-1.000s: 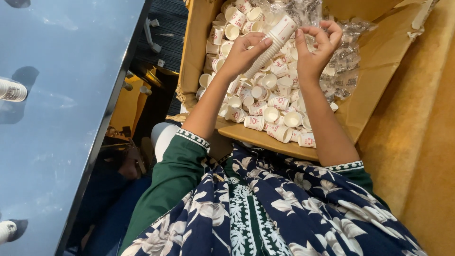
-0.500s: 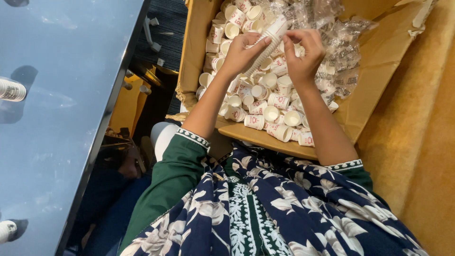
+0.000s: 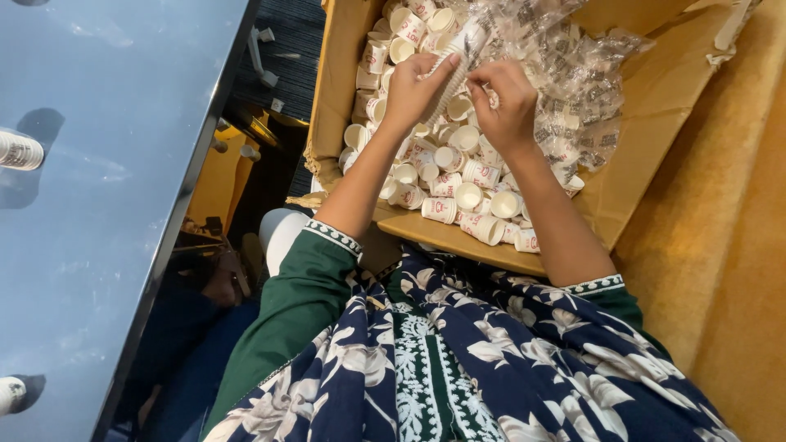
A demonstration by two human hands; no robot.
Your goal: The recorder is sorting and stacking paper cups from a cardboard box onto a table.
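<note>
The left hand's fingers are clamped round a long white stack of nested paper cups in a clear plastic sleeve. The right hand, open a second ago, now pinches the sleeve's lower end, so the wrapper looks about to come off. All this hangs above loose white paper cups filling the brown cardboard box, near its far edge.
</note>
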